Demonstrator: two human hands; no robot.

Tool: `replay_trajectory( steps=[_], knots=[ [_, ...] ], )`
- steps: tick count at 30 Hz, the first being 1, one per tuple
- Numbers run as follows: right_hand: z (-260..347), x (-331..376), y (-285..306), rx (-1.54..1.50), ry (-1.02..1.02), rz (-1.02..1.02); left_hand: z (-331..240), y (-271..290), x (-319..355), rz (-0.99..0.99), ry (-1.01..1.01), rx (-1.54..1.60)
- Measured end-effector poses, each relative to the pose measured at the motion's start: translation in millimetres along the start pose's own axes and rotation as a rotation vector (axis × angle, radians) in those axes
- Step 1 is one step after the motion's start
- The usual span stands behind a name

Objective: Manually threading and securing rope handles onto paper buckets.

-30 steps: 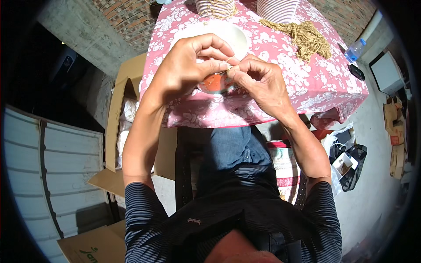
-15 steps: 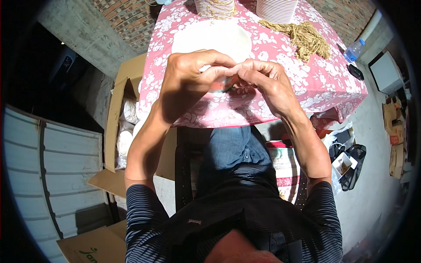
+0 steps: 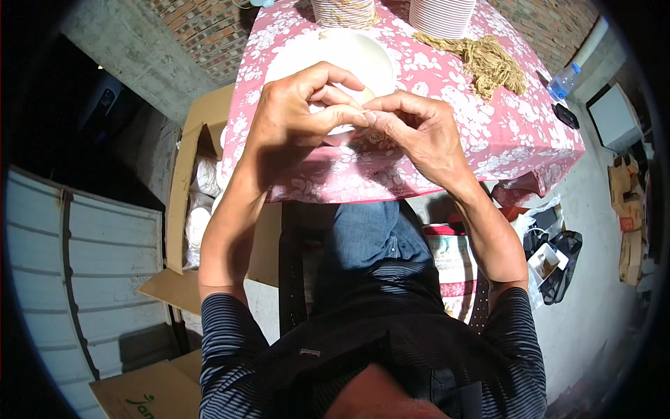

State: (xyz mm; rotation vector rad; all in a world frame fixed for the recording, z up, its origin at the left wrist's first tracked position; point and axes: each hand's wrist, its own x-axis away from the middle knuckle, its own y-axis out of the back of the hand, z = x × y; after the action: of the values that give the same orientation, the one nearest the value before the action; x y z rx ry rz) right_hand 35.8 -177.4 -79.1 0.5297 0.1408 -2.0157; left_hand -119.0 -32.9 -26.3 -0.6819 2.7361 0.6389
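My left hand (image 3: 307, 105) and my right hand (image 3: 422, 133) meet over the near edge of the table. Thumb and forefinger of each are pinched together, with the fingertips touching. Whatever lies between them is too small to make out. Just beyond and partly under my left hand is a white round container (image 3: 349, 52), its curved rim showing on the right. My left hand hides its near part. A loose bundle of golden-brown cord (image 3: 488, 63) lies on the table, farther off to the right of my right hand.
A pink floral cloth covers the table (image 3: 457, 126). Two stacks of white ribbed containers, a left stack (image 3: 342, 12) and a right stack (image 3: 441, 17), stand at the back. A water bottle (image 3: 563, 80) and a black object (image 3: 565, 116) sit at the right edge. An open carton (image 3: 178, 202) stands left.
The white container has shifted slightly left and tilted, so its rim shows more. My fingertips have moved slightly left, and the left fingers have spread a little. The coloured patch beneath them no longer shows.
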Motion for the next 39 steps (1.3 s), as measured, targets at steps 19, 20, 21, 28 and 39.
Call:
replay_trajectory(
  steps=[19,20,21,28,39],
  knots=[
    [6,6,-2,0.269,0.262,-0.083,13,-14,9,-0.180,-0.369,-0.499],
    [6,5,-1,0.297,0.285,-0.079,13,-14,9,-0.152,-0.322,-0.418],
    [5,5,-1,0.294,0.284,-0.078,12,-13,9,-0.125,-0.273,-0.338],
    [4,0,-6,0.264,0.294,-0.102,5,-5,2,-0.056,-0.004,-0.073],
    [1,-3,-13,0.005,0.109,-0.185,-3,6,-11,0.023,0.139,0.190]
  ],
)
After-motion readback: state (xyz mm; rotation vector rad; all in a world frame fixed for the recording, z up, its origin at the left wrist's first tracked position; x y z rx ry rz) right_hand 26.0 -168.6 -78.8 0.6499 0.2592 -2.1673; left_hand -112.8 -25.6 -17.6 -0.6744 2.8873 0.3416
